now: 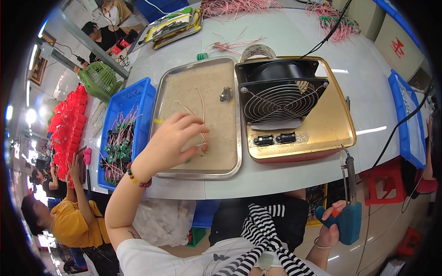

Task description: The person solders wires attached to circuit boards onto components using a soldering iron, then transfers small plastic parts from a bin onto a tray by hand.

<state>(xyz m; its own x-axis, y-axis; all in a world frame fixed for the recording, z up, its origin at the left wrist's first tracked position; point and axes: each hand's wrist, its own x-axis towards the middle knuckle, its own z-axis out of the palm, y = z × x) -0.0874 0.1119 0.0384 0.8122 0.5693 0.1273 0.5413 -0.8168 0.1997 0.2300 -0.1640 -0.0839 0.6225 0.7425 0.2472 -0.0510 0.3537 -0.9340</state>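
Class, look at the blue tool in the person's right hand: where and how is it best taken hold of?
I would grip the blue tool by its thick blue body, beside the orange trigger, coming from the person's side, where the right hand holds it. Its slim metal shaft points away and may be hot, so fingers should probably avoid that end.

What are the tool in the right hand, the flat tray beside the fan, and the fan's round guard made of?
Tool: probably plastic, judging by its teal moulded body; the grey front barrel looks metallic.
Tray: likely bare metal, its rim silvery with bright reflections.
Guard: seemingly metal wire, with thin, glinting rings; any plating is unclear.
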